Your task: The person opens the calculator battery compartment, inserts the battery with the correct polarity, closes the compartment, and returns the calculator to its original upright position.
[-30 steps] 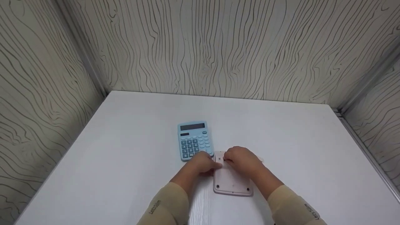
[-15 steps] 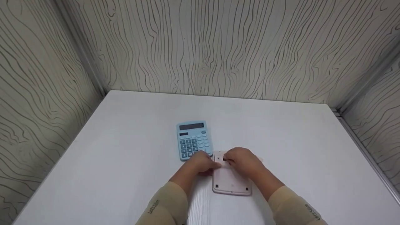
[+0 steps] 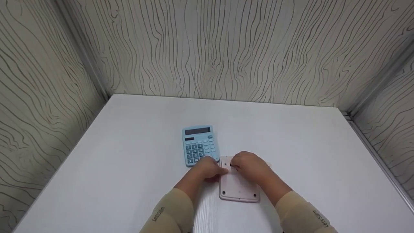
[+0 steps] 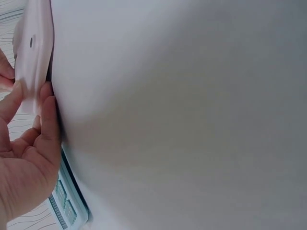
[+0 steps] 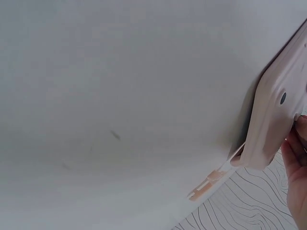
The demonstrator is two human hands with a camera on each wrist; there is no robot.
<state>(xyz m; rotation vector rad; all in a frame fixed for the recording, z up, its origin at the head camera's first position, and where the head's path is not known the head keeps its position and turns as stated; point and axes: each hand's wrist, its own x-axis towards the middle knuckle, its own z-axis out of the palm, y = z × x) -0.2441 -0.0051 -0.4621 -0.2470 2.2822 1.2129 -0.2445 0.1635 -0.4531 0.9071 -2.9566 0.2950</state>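
A pale pink calculator [image 3: 238, 187] lies face down on the white table, its back with small dark round feet turned up. My left hand [image 3: 207, 167] grips its left edge, the thumb on the back and the fingers under the side, as the left wrist view shows. Curled fingers of my right hand [image 3: 250, 165] touch the upper part of the back, beside a small dark opening [image 3: 231, 164]. Whether those fingertips pinch anything is hidden. A light blue calculator [image 3: 199, 139] lies face up, just beyond my left hand.
A thin, pale pinkish notched piece [image 5: 208, 184] lies on the table past the pink calculator's end, partly behind my right hand in the head view. Wood-grain patterned walls [image 3: 207, 48] enclose the white table [image 3: 291, 136] at back and sides.
Both hands stay at the pink calculator, with only slight shifts of the right fingers at the dark opening. The whole head view has drifted a little.
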